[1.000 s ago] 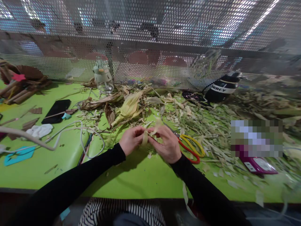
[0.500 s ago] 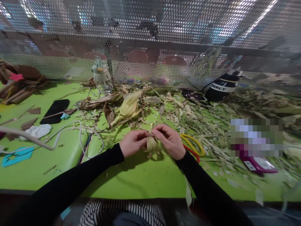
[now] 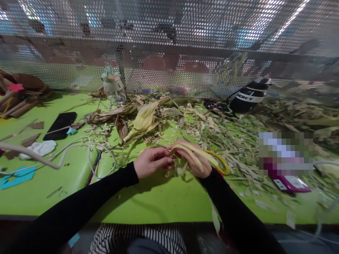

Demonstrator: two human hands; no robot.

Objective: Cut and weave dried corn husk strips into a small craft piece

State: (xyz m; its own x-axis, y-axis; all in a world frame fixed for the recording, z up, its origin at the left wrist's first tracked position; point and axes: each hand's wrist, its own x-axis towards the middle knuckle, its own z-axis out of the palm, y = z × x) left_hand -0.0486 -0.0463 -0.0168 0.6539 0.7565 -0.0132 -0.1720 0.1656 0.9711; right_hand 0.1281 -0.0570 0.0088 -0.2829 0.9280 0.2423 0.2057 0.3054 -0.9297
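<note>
Pale yellow-green corn husk strips (image 3: 186,148) run from my fingertips back over the top of my right hand. My left hand (image 3: 150,163) is closed, its thumb and fingers pinching the husk near its left end. Opposite it, my right hand (image 3: 196,165) is curled around the husk, its fingers partly hidden under the strips. Ragged husk ends hang below the fingers, just above the green table (image 3: 148,203). Behind my hands lies a yellowish bundle of corn husk (image 3: 143,120). Beside my right wrist is a yellow loop (image 3: 224,165), partly covered.
Husk scraps (image 3: 233,141) litter the back and right. A clear bottle (image 3: 113,86) and a black bottle (image 3: 249,97) stand by the perforated screen (image 3: 159,38). On the left are a black phone (image 3: 60,126), a white cable (image 3: 115,164) and blue paper (image 3: 18,177). A magenta package (image 3: 288,181) lies right.
The husk strips now lie folded back over my right hand, where before the husk hung between both hands. My right hand has turned and its fingers are less visible.
</note>
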